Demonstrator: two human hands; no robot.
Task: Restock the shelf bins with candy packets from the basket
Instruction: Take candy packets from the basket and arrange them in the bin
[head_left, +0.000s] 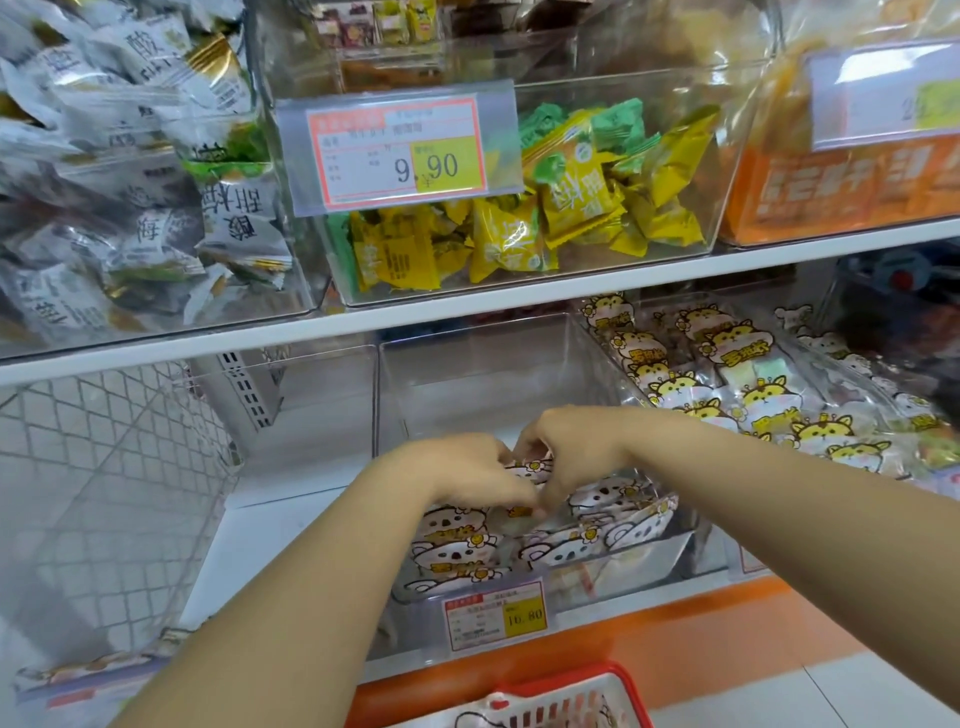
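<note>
While both are reaching into the clear bin (467, 374) on the lower shelf, left hand (467, 475) and right hand (569, 452) are meeting over the koala candy packets (571, 548), each grip seemingly pinching one; fingertips are partly hidden. Red basket (587, 686) is sitting below.

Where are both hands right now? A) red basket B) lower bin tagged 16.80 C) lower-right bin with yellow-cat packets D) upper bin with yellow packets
B: the left hand and right hand are both at the koala-print packets inside the clear bin carrying the 16.80 tag.
</note>
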